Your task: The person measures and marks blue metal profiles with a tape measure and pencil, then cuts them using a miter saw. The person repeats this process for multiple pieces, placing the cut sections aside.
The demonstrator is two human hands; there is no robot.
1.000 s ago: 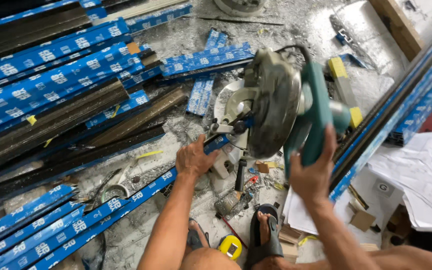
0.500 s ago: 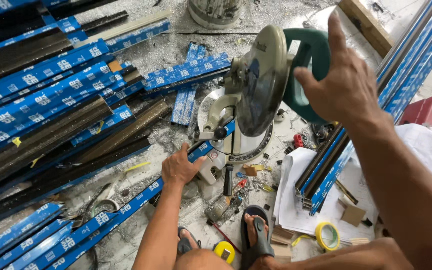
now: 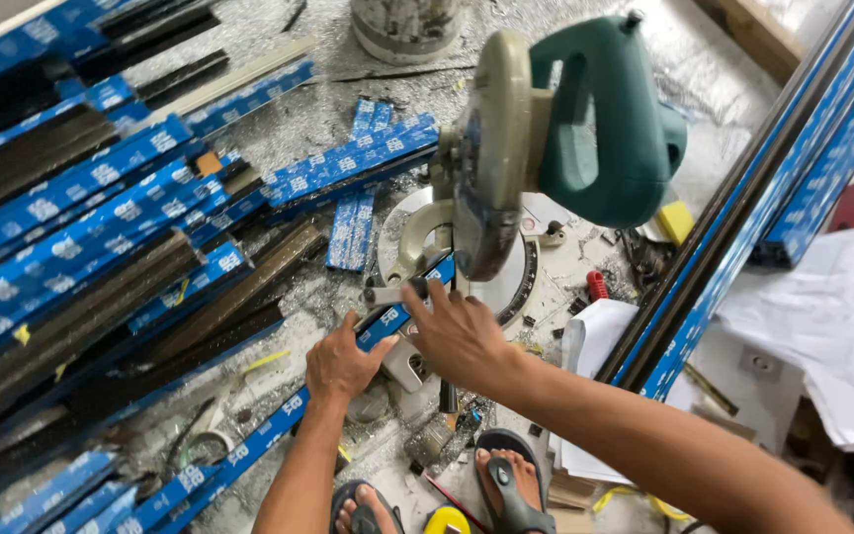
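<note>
At six o'clock, two feet in dark rubber sandals point(image 3: 511, 485) stood on the grey, dust-strewn floor point(image 3: 644, 59), with a yellow tape measure point(image 3: 447, 520) between them. Just above, the left hand point(image 3: 341, 364) lay palm down on a long metal profile point(image 3: 249, 450) wrapped in glossy blue film with small white printed patches; its fingers point(image 3: 373, 358) curled loosely over the profile's edge. The right hand point(image 3: 462, 336) rested beside it, fingers point(image 3: 425, 297) spread and pressing the same profile where it crossed the round, pale metal base of the mitre saw point(image 3: 521, 287). The profile ran from seven o'clock up toward the middle, under the saw. The saw's dull steel blade guard point(image 3: 491, 148) and smooth green plastic motor housing point(image 3: 610, 124) stood raised at twelve o'clock. At nine and ten o'clock lay stacked dark and blue-filmed profiles point(image 3: 71, 237), amid short offcuts point(image 3: 353, 232). At three o'clock, further long blue-filmed profiles point(image 3: 763, 188) ran diagonally beside crumpled white paper sheets point(image 3: 832, 316).
</note>
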